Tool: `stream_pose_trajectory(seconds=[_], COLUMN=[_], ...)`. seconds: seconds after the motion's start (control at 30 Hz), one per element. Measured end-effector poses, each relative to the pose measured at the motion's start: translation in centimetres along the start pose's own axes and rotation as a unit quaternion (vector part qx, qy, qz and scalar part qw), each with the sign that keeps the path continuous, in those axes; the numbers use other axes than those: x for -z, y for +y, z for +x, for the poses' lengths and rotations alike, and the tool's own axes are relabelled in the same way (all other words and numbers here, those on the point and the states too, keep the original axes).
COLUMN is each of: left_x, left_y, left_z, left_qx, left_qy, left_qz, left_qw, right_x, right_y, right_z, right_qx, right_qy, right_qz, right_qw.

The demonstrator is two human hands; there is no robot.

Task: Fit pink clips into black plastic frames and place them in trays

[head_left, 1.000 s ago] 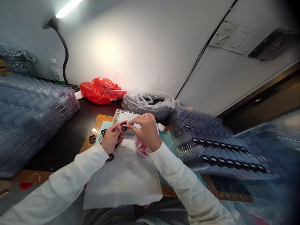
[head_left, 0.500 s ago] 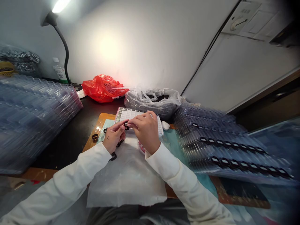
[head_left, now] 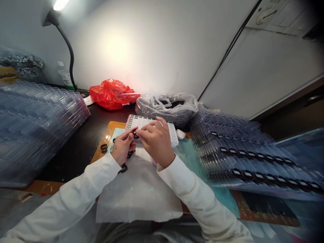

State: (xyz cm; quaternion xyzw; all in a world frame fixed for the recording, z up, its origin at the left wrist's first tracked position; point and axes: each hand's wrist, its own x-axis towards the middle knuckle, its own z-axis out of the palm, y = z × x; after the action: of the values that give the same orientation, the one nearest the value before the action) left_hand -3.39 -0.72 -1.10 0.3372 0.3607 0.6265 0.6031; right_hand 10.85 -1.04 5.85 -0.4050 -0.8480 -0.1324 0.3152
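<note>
My left hand [head_left: 122, 147] pinches a small black ring-like piece [head_left: 135, 134] between thumb and forefinger. Close against the right side of that piece is my right hand [head_left: 157, 141], thumb and forefinger pressed together at its edge; whatever lies between those fingertips is too small to make out. Behind both hands sits a white compartment box [head_left: 141, 122] with small pieces in its left cells. Several dark pieces [head_left: 123, 168] lie beside and below my left hand, near a translucent sheet [head_left: 139, 199]. Another dark piece [head_left: 103, 147] rests farther left on the brown board.
Stacked clear plastic trays stand at left [head_left: 37, 128] and right [head_left: 243, 155], the right ones holding rows of black pieces. A red bag [head_left: 112, 94], a clear bag [head_left: 167, 109] and a lamp [head_left: 69, 50] are at the back. A white case [head_left: 180, 134] lies right of the box.
The right fingertips have shifted slightly at the black piece, which now shows more of its opening. The whole view has moved a little.
</note>
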Motion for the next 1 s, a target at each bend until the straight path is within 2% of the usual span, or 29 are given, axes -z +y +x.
stream_pose_trajectory(seconds=[0.2, 0.4, 0.47, 0.53, 0.57, 0.63, 0.73, 0.87, 1.0], left_x=[-0.2, -0.4, -0.4, -0.4, -0.5, -0.6, -0.6, -0.6, -0.6], left_y=[0.4, 0.1, 0.0, 0.0, 0.0, 0.0, 0.0, -0.1, -0.1], left_z=[-0.2, -0.4, -0.3, -0.2, -0.2, -0.1, -0.2, -0.4, -0.5], left_qx=[0.018, 0.031, 0.03, 0.023, 0.02, 0.021, 0.034, 0.036, 0.042], left_qy=[0.004, -0.011, -0.015, -0.012, -0.009, -0.007, -0.019, -0.035, -0.031], left_qz=[-0.027, -0.024, -0.025, -0.025, -0.024, -0.021, -0.01, 0.006, 0.01], left_qw=[0.999, 0.999, 0.999, 0.999, 0.999, 1.0, 0.999, 0.999, 0.999], right_x=[0.2, 0.3, 1.1, 2.1, 2.6, 3.1, 2.7, 1.1, 0.3], right_y=[-0.5, -0.2, 0.5, 1.6, 2.1, 3.0, 3.4, 2.8, 2.7], right_z=[-1.3, -2.6, -2.9, -3.3, -3.6, -4.3, -5.3, -5.6, -5.3], right_qx=[0.059, 0.066, 0.045, -0.029, -0.076, -0.152, -0.165, -0.137, -0.155], right_qy=[-0.022, -0.045, -0.05, -0.065, -0.09, -0.179, -0.307, -0.35, -0.365], right_qz=[-0.042, -0.052, -0.034, -0.022, -0.023, -0.031, -0.029, -0.027, -0.029], right_qw=[0.997, 0.995, 0.997, 0.997, 0.993, 0.972, 0.937, 0.926, 0.917])
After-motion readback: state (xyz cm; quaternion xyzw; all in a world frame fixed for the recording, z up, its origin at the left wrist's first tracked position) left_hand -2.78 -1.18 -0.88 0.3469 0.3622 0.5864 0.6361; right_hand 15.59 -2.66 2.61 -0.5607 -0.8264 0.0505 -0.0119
